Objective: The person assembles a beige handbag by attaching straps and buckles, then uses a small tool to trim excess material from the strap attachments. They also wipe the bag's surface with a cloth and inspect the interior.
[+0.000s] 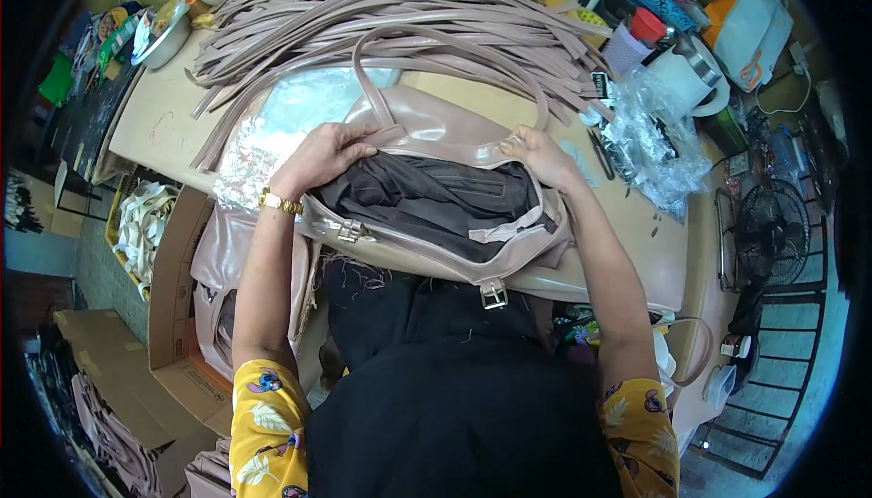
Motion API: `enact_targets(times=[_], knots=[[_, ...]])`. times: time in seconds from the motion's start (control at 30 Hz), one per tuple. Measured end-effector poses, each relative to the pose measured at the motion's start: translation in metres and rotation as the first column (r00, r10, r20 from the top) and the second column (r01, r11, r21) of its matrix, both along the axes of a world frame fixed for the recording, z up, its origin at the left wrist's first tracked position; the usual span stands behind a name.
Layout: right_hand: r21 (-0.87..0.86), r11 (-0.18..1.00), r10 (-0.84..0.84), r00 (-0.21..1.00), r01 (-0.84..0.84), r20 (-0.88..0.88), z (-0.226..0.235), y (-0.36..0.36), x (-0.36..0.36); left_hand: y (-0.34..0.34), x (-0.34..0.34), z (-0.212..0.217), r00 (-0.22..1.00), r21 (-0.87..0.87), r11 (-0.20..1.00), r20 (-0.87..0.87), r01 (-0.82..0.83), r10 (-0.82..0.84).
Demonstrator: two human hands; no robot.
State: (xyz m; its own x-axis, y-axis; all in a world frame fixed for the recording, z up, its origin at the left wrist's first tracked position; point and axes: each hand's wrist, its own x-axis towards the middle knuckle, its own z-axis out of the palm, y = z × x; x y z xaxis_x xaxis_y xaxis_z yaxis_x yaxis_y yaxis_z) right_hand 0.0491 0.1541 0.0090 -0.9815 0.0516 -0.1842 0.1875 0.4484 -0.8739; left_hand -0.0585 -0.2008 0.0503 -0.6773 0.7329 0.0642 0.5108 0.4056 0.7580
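Observation:
A dusty-pink handbag [436, 121] lies on the table in front of me, its mouth facing me and its dark lining [422, 198] showing. My left hand [325, 160] pinches the far rim near the base of the looped handle [368, 71]. At the other end of that rim, my right hand [542, 157] grips the edge, thumb and fingers closed on it. Two metal buckles hang on the near side, one buckle [493, 295] at the front and another [351, 231] toward the left. A pale pink strip [509, 227] lies inside on the lining.
A heap of long pink straps [391, 8] covers the table's far side. Clear plastic bags [658, 139] and black-handled scissors or snips [601, 153] sit at right, with a white jug [681, 76] beyond. More pink bags fill a cardboard box [177, 289] at lower left. A black fan [772, 230] stands right.

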Motion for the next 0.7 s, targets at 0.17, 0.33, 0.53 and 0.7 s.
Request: enact_targets(times=[0.17, 0.33, 0.53, 0.7], knots=[[-0.011, 1.000, -0.011, 1.000, 0.011, -0.003, -0.001, 0.002, 0.006, 0.009, 0.050, 0.056, 0.865, -0.113, 0.993, -0.501, -0.042, -0.021], [-0.027, 1.000, -0.001, 1.000, 0.002, 0.008, 0.012, -0.010, 0.006, 0.001, 0.149, 0.013, 0.892, -0.479, 0.876, -0.369, 0.060, -0.263], [-0.053, 0.998, -0.046, 0.999, 0.045, -0.014, 0.006, -0.004, 0.011, -0.015, 0.162, 0.019, 0.881, -0.447, 0.894, -0.419, 0.011, -0.220], [-0.023, 0.999, -0.024, 0.998, 0.022, -0.065, 0.021, -0.014, 0.016, -0.005, 0.171, 0.025, 0.837, -0.394, 0.915, -0.526, -0.082, -0.151]])
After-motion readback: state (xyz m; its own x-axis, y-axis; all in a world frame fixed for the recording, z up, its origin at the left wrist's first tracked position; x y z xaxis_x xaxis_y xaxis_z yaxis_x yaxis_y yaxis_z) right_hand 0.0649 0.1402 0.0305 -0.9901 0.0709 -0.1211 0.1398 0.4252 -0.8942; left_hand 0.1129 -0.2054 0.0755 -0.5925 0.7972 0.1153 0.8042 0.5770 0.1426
